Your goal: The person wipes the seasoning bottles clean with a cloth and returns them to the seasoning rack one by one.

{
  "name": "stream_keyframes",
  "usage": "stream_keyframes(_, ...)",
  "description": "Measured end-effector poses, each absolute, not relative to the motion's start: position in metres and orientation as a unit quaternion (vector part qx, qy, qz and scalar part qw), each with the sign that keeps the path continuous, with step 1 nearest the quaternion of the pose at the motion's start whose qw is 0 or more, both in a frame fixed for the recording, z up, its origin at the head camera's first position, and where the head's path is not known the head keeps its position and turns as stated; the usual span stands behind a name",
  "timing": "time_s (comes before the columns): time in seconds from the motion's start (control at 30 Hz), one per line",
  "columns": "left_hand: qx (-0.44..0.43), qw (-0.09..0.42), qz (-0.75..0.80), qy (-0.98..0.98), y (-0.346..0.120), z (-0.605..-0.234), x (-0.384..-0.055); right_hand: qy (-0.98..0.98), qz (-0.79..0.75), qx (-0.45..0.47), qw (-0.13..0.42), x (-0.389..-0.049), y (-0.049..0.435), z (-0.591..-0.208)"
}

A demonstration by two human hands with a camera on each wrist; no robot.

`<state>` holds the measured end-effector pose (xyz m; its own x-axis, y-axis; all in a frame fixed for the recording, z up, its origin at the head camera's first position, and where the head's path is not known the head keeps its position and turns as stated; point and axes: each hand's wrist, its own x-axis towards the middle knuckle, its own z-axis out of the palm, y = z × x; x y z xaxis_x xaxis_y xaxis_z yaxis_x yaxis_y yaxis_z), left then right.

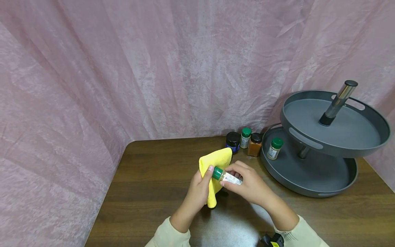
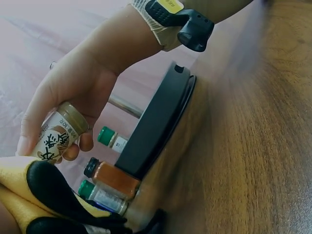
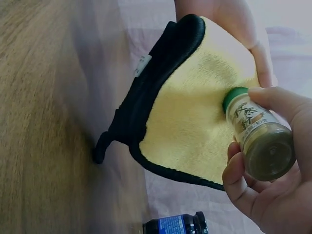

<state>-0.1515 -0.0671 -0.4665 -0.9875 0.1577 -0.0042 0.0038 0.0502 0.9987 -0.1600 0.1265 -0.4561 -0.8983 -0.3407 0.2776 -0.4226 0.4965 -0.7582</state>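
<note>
My right hand [image 1: 248,181] holds a small spice jar [image 3: 251,122] with a green lid and a white label, fingers and thumb around its body. The jar is tilted, its lid toward my left hand [image 1: 197,188]. A yellow cloth [image 1: 219,159] with black edging is gripped in the left hand, the thumb lying over it close by the green lid. In the right wrist view the lid is against the cloth's yellow face. The left wrist view shows the jar's base end [image 2: 73,119] and the right hand behind it.
A dark-lidded jar with a blue label [image 1: 232,141], a green-lidded jar [image 1: 245,138] and an orange-brown spice jar [image 1: 254,145] stand near the curtain. A two-tier grey tray [image 1: 311,188] is at right, another green-lidded jar [image 1: 274,149] on its lower tier.
</note>
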Motion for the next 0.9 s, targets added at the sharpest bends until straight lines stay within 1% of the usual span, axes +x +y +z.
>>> stream_keyframes(0.23,0.052,0.058,0.696,0.714,-0.067,-0.466,-0.151,-0.866,0.461,0.187,0.056,-0.161,0.126,-0.454)
stream_keyframes(0.6,0.045,0.058,0.689,0.721,-0.064,-0.465,-0.148,-0.884,0.441,0.139,0.074,-0.165,0.125,-0.462)
stream_keyframes(0.73,0.047,0.053,0.676,0.733,-0.062,-0.467,-0.148,-0.894,0.426,0.127,0.065,-0.166,0.123,-0.464)
stream_keyframes(0.9,0.075,0.030,0.641,0.763,-0.061,-0.467,-0.146,-0.912,0.391,0.121,0.041,-0.164,0.122,-0.463)
